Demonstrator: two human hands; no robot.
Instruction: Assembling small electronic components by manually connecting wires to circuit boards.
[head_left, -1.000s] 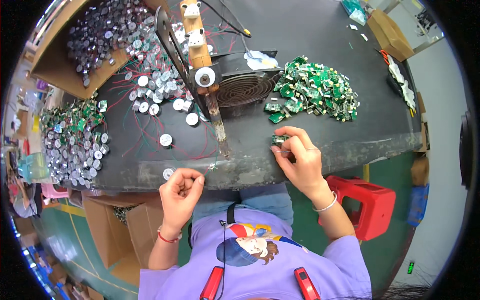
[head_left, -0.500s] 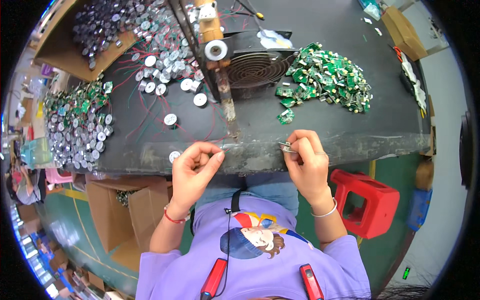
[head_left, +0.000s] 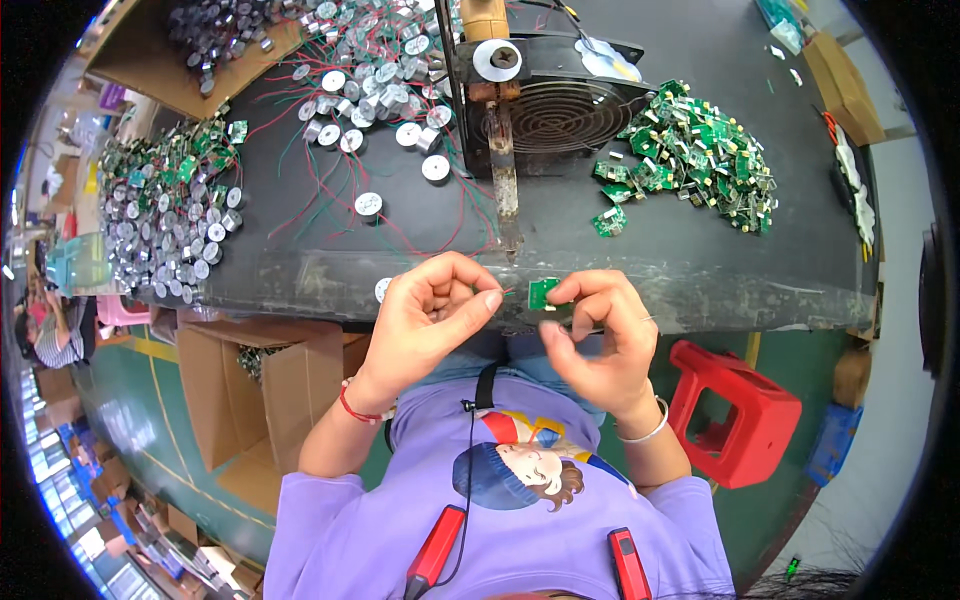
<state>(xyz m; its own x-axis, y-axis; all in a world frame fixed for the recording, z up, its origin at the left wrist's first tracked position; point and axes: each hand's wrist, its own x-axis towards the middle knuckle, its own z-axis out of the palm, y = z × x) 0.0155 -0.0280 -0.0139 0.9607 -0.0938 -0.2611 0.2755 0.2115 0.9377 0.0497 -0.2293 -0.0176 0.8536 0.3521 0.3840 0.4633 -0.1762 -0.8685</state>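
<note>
1. Closest in: a purple T-shirt [head_left: 400,530] with a cartoon print. There's a red plastic stool [head_left: 771,420] over on the right and an open floor carton [head_left: 225,385] on the left, both lower than the table.
2. Left hand [head_left: 425,318], red bracelet on the wrist, is at the table's [head_left: 720,285] near edge. Thumb and index are pinched together on some thin wire ends [head_left: 508,292].
3. Right hand [head_left: 612,338] is facing it, thumb apart and kinda blurry, index fingertip touching the right edge of a small green circuit board [head_left: 541,294]. Can't tell if the fingers actually grip it. The board is between the two hands, just beside those wire ends.
4. A bit farther: a round silver part with a white top [head_left: 368,207], near a mess of red and green wires.
5. Middle: worn metal strip [head_left: 505,190] in front of a black fan [head_left: 565,118], heap of green boards [head_left: 705,160] on the right, mixed pile [head_left: 165,215] on the left.
6. Far left: loads more silver parts [head_left: 385,90] beside a cardboard box [head_left: 215,97].
</note>
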